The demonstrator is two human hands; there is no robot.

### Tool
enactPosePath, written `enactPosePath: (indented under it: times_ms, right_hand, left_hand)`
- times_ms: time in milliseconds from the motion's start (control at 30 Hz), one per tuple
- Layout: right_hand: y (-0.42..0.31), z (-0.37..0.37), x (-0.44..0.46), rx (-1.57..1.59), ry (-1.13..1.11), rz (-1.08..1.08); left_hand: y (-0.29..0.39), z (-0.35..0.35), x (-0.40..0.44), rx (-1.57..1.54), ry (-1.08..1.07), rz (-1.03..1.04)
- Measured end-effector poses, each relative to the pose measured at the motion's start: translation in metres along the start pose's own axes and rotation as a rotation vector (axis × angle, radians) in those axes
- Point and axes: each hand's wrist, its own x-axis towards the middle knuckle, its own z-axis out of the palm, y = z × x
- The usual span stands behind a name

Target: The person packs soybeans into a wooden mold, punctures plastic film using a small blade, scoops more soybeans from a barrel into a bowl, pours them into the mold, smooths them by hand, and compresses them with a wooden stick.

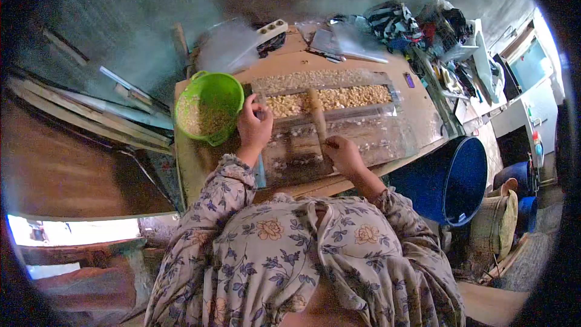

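Note:
A wooden rolling pin (318, 115) lies lengthwise away from me across a long band of golden-brown bits, like chopped nuts (357, 95). My right hand (344, 154) is closed round its near end. My left hand (254, 124) is at the left end of the band, fingers curled together; what they hold, if anything, is hidden. Just left of it a lime-green plastic basket (212, 106) tilts toward me, with pale bits inside. A second, paler strip of bits (321, 79) runs behind the first. Nearer me is a dark, worn work board (296, 151) with white specks.
The board rests on a wooden table (417, 109). At its back edge are a white power strip (272, 31) and clear plastic sheets. A large blue barrel (466, 178) stands at the right, and a purple item (409, 79) lies on the table's right side.

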Motion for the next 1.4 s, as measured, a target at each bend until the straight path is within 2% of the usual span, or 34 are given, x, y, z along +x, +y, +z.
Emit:
enactPosePath:
  times_ms: [67,100,133,200,233,267,300,333,433,500,533,600,667,700,800,833,867,933,967,1000,1067,1133,1200,1233,1300,1400]
  right_hand:
    - [-0.001,0.006,0.005,-0.129,-0.012,-0.157]
    - [0.003,0.010,0.008,-0.210,0.050,-0.331]
    - [0.008,0.016,0.015,-0.211,0.068,-0.319]
    - [0.019,0.015,0.030,-0.208,0.010,-0.275]
    - [0.018,0.001,0.028,-0.206,0.030,-0.263]
    - [0.016,-0.016,0.024,-0.162,0.011,-0.214]
    - [0.016,-0.033,0.019,-0.118,-0.011,-0.166]
    - [0.021,-0.053,0.014,-0.008,0.055,-0.161]
    - [0.046,-0.127,0.007,0.243,0.246,-0.076]
    - [0.097,-0.176,0.030,0.331,0.401,-0.112]
    - [0.127,-0.199,0.047,0.187,0.544,-0.099]
    - [0.139,-0.229,0.051,0.236,0.478,-0.057]
    - [0.151,-0.248,0.064,-0.068,0.535,0.146]
    - [0.170,-0.261,0.070,-0.254,0.490,0.038]
    - [0.228,-0.264,0.114,-0.241,0.555,0.032]
    - [0.177,-0.263,0.093,-0.462,0.542,0.224]
    - [0.187,-0.265,0.103,-0.462,0.530,0.219]
    - [0.189,-0.262,0.114,-0.599,0.613,-0.104]
    - [0.189,-0.256,0.120,-0.515,0.678,-0.205]
    - [0.150,-0.242,0.105,-0.429,0.740,-0.303]
    - [0.100,-0.226,0.094,-0.715,0.828,-0.733]
    - [0.078,-0.205,0.104,-0.205,0.370,-0.576]
    - [0.050,-0.192,0.102,-0.273,0.270,-0.611]
    - [0.050,-0.193,0.102,-0.273,0.269,-0.614]
    - [0.053,-0.194,0.105,-0.223,0.312,-0.596]
    - [0.061,-0.196,0.109,-0.150,0.366,-0.567]
  left_hand:
    - [0.002,0.005,-0.005,0.087,0.043,0.075]
    - [0.003,0.008,-0.007,0.178,0.092,0.151]
    - [-0.002,0.012,-0.008,0.164,0.078,0.159]
    - [-0.013,0.018,-0.008,0.376,0.057,0.277]
    - [-0.010,0.018,-0.010,0.406,-0.029,0.178]
    - [-0.007,0.018,-0.010,0.394,-0.041,0.189]
    - [-0.003,0.018,-0.010,0.556,-0.073,0.170]
    - [0.004,0.017,-0.010,0.720,-0.101,0.148]
    - [0.030,0.015,-0.011,0.884,-0.195,0.059]
    - [0.039,0.018,-0.012,0.935,-0.201,0.047]
    - [0.043,0.020,-0.012,0.985,-0.209,0.038]
    - [0.048,0.025,-0.013,1.015,-0.204,0.014]
    - [0.053,0.031,-0.014,1.019,-0.200,-0.020]
    - [0.060,0.033,-0.015,1.037,-0.224,-0.044]
    - [0.054,0.045,-0.019,1.030,-0.203,0.009]
    - [0.054,0.046,-0.020,1.038,-0.201,-0.001]
    - [0.055,0.048,-0.021,1.025,-0.198,0.017]
    - [0.055,0.048,-0.021,1.019,-0.193,0.023]
    - [0.054,0.047,-0.021,1.006,-0.213,0.051]
    - [0.054,0.047,-0.022,0.991,-0.235,0.079]
    - [0.062,0.045,-0.022,0.926,-0.227,0.083]
    - [0.066,0.042,-0.021,0.862,-0.218,0.096]
    - [0.063,0.043,-0.020,0.843,-0.206,0.110]
    - [0.061,0.046,-0.021,0.844,-0.203,0.108]
    - [0.062,0.052,-0.021,0.643,-0.081,0.232]
    - [0.067,0.056,-0.027,0.741,-0.151,0.153]
